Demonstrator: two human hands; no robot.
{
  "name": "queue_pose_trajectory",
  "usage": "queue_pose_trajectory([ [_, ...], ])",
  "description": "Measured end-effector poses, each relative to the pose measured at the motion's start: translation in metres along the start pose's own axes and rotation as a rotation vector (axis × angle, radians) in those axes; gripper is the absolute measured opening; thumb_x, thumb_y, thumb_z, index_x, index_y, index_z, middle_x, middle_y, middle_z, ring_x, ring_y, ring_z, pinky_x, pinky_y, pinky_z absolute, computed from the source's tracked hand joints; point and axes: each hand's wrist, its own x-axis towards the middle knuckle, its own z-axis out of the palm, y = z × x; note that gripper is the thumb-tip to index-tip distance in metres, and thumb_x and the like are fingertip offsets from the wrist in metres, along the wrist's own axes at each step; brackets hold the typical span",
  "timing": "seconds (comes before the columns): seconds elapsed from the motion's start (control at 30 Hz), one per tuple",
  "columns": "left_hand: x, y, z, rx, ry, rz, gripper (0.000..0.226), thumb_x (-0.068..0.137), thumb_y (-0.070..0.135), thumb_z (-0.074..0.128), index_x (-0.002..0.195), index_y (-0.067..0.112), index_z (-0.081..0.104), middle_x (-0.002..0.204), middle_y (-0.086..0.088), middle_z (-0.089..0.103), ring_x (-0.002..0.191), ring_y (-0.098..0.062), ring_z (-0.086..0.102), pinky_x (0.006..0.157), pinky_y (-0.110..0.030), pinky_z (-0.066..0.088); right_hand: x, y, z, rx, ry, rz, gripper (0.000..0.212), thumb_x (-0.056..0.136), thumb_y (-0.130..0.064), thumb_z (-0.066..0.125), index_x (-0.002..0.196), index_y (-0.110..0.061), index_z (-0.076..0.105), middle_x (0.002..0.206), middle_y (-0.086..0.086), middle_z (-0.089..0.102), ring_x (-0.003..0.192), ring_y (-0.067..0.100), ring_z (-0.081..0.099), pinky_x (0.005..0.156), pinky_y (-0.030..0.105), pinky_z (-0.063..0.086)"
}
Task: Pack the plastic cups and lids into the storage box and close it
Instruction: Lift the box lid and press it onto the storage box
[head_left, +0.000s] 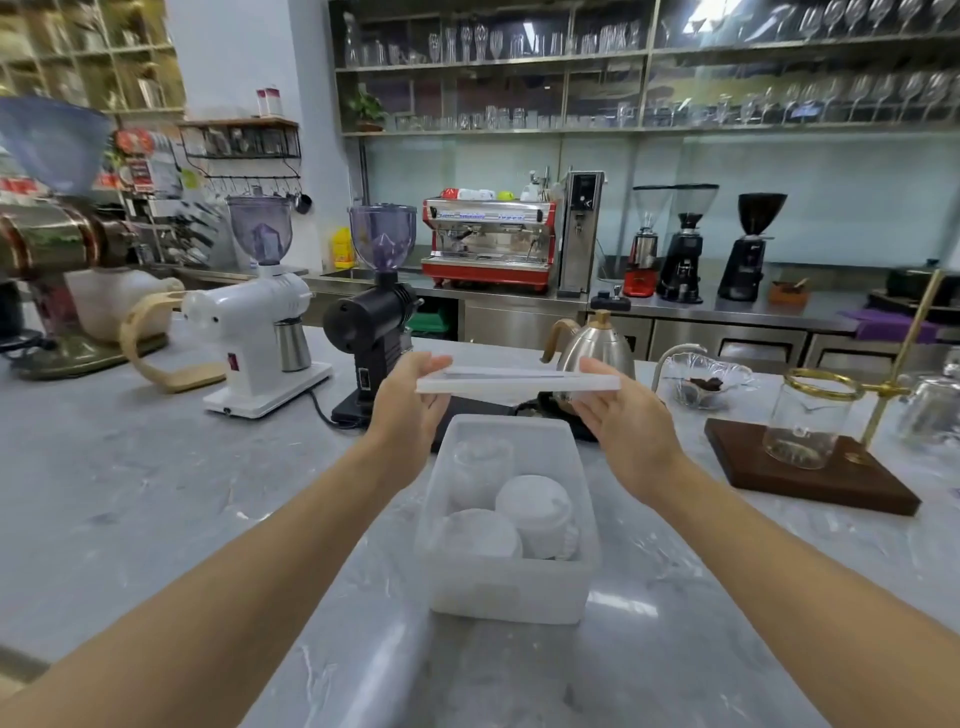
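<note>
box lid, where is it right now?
Head view, centre: the box lid is held flat in the air between the left hand and right hand, above the far end of the open storage box, in front of the kettle.

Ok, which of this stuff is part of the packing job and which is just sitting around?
Job: storage box, cups and lids inside it, box lid held by left hand and right hand.

Bystanders: white grinder, black grinder, gooseneck kettle, glass carafe.

Both forearms are bare up to the frame's edge, no sleeve showing. The left hand (410, 410) and right hand (631, 426) wear nothing.
</note>
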Motion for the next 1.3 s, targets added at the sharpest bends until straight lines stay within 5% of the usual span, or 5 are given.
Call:
queue_pose_trajectory([
  [0.13,0.001,0.005,-0.002,-0.024,-0.043,-0.089,0.035,0.094,0.024,0.055,0.120,0.000,0.059,0.121,-0.011,0.058,0.117,-0.026,0.058,0.094,-0.036,0.051,0.004,-0.001,-0.001,0.221,0.071,0.113,0.046,0.101,-0.020,0.027,0.126,0.003,0.057,0.124,0.017,0.063,0.111,0.028,0.061,0.100,0.038,0.048],
  [0.4,-0.005,-0.002,0.005,0.315,0.070,-0.189,0.050,0.086,0.057,0.054,0.118,0.019,0.061,0.123,-0.004,0.063,0.108,-0.023,0.063,0.092,-0.041,0.053,0.007,0.019,0.004,-0.177,0.014,0.125,0.058,0.095,0.001,0.052,0.149,-0.016,0.043,0.115,0.000,0.064,0.095,0.022,0.067,0.077,0.037,0.058],
  [0.5,-0.011,-0.005,0.007,0.351,0.024,-0.186,0.045,0.097,0.055,0.041,0.117,0.018,0.056,0.103,0.006,0.062,0.090,-0.012,0.062,0.072,-0.031,0.048,0.003,0.022,0.007,-0.315,-0.029,0.126,0.077,0.082,-0.036,0.066,0.153,-0.024,0.038,0.147,0.001,0.054,0.126,0.025,0.060,0.104,0.048,0.052],
  [0.63,-0.016,-0.019,-0.003,0.497,-0.005,-0.155,0.067,0.088,0.073,0.037,0.138,0.030,0.049,0.154,0.007,0.041,0.140,-0.014,0.039,0.113,-0.033,0.023,-0.003,0.035,0.006,-0.543,-0.065,0.069,0.075,0.094,-0.045,0.056,0.159,-0.024,0.024,0.165,-0.008,0.027,0.152,0.014,0.025,0.126,0.044,0.022],
  [1.3,-0.026,-0.055,-0.017,0.712,-0.020,-0.087,0.041,0.099,0.057,0.037,0.128,0.031,0.050,0.132,0.010,0.048,0.118,-0.012,0.043,0.095,-0.032,0.028,-0.023,0.066,-0.002,-0.936,-0.116,0.087,0.070,0.105,-0.043,0.041,0.162,-0.020,0.007,0.170,-0.005,-0.007,0.156,0.009,-0.005,0.124,0.032,0.005],
])
